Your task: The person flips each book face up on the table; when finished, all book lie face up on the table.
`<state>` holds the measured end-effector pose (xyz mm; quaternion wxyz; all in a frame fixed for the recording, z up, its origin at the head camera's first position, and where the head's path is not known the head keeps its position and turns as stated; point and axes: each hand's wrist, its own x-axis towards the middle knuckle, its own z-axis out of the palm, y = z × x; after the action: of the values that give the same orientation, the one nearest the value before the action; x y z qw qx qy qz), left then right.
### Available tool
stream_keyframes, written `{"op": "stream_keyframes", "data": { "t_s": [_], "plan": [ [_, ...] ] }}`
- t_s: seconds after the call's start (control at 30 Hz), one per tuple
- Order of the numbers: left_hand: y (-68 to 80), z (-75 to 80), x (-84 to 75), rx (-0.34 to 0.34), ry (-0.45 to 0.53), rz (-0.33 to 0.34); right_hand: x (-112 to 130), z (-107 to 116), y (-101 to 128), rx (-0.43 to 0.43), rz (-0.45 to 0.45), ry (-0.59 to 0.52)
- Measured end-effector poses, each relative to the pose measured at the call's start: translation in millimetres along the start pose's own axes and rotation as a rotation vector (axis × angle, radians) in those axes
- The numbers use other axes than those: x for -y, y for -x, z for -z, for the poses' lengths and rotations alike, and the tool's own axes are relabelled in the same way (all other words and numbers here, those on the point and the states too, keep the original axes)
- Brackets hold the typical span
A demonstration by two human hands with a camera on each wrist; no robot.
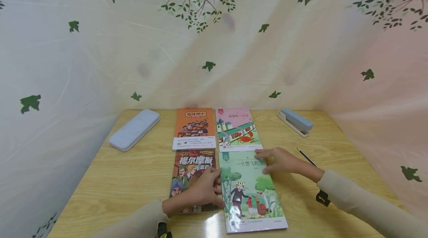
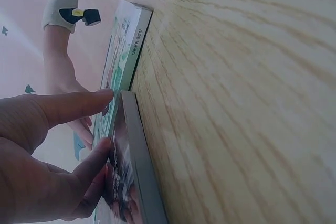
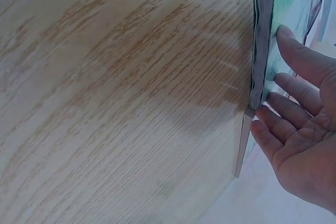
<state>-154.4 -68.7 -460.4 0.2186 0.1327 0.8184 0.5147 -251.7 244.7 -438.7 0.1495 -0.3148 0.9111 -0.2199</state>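
A green picture book [image 1: 249,193] lies flat at the front right of a group of books. My right hand [image 1: 284,162] touches its upper right corner, fingers extended; the right wrist view shows the thumb and fingertips [image 3: 283,32] along its edge. Over a dark comic-style book [image 1: 180,173] is my left hand [image 1: 202,189], its thumb and fingertips at the green book's left edge. In the left wrist view the left thumb [image 2: 100,100] spans the seam between both books. Behind them lie an orange book [image 1: 195,126] and a pink book [image 1: 237,128].
A pale blue case [image 1: 135,130] lies at the back left of the wooden table [image 1: 123,189]. At the back right stands a blue and white stapler [image 1: 295,121], with a dark pencil [image 1: 305,156] nearer, partly behind the right forearm. A leaf-patterned curtain [image 1: 167,63] hangs behind the table.
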Motion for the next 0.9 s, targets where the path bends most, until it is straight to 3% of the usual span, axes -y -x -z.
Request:
{"op": "stream_keyframes", "data": {
  "t_s": [0.6, 0.9],
  "plan": [
    [-0.7, 4.2, 1.3, 0.014, 0.054, 0.000, 0, 2, -3, 0.000, 0.011, 0.006],
    [-3.4, 22.9, 1.1, 0.031, -0.086, -0.168, 1, 11, -12, 0.012, 0.047, 0.002]
  ]
}}
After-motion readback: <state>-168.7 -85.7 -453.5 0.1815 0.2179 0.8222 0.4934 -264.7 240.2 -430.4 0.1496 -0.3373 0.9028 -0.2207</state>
